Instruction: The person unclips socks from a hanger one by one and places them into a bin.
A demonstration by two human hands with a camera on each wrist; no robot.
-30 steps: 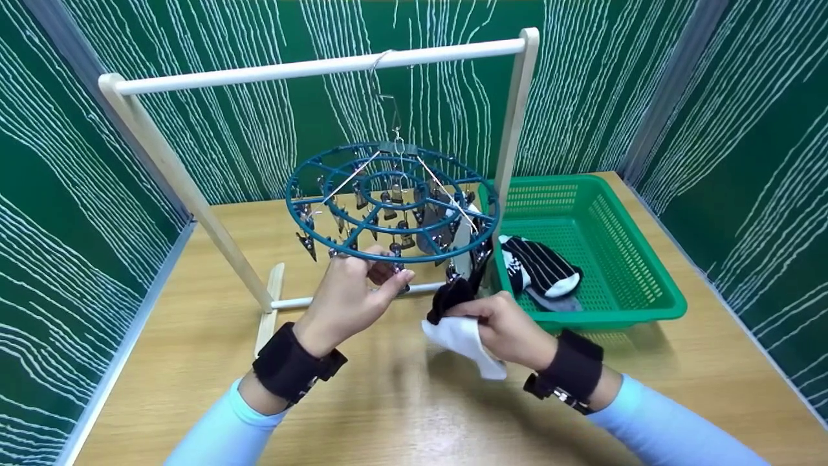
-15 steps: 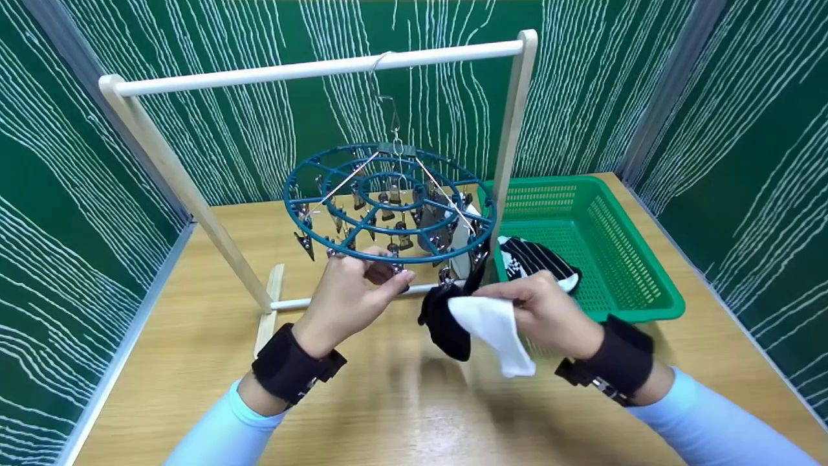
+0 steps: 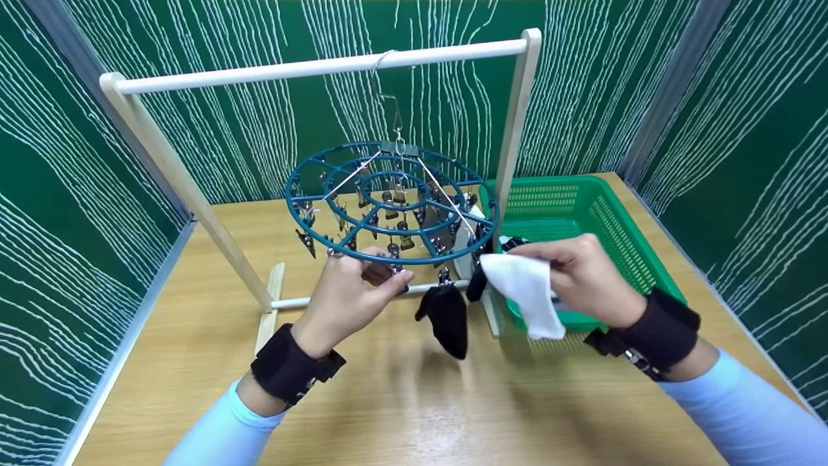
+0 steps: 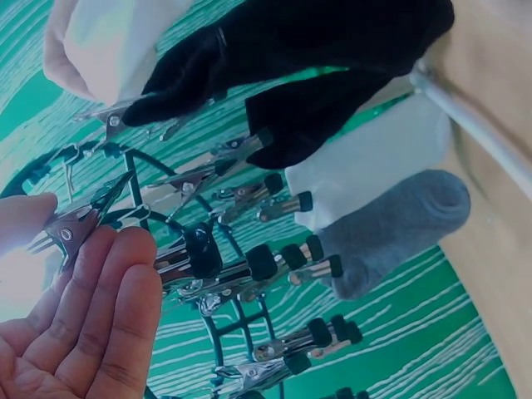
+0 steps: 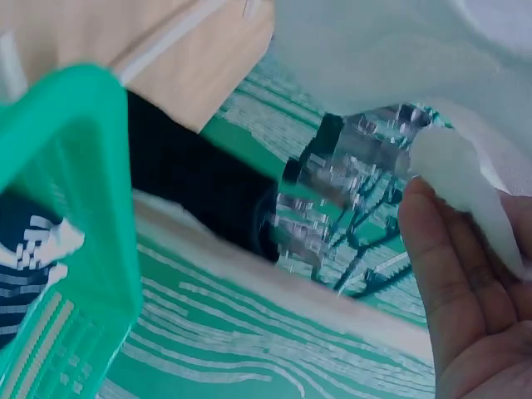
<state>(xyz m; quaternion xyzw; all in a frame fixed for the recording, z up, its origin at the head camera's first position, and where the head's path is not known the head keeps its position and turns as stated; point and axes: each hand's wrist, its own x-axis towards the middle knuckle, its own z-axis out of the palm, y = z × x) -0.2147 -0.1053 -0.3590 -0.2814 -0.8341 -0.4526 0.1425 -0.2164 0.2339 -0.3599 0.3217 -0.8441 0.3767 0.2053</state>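
A round blue drying hanger (image 3: 420, 261) with metal clips hangs from a rack. My left hand (image 3: 349, 298) pinches one clip (image 4: 71, 233) at the hanger's front rim; no cloth shows between that clip's jaws. My right hand (image 3: 585, 278) holds a white sock (image 3: 527, 291) by its upper edge, between thumb and fingers, in front of the basket. A black sock (image 3: 446, 317) dangles from a clip between my hands. Another black sock (image 4: 307, 116), a white sock (image 4: 366, 166) and a grey sock (image 4: 399, 224) hang farther along the hanger.
A green basket (image 3: 660, 294) stands at the right; a black-and-white striped sock (image 5: 25, 274) lies inside. The rack's white top bar (image 3: 259, 73) and wooden posts (image 3: 187, 188) frame the hanger. Green walls with white lines surround the wooden table (image 3: 388, 414).
My right hand has let go of the black sock, which now hangs from its clip, and has moved right and up with the white sock. The left hand stays at its clip.
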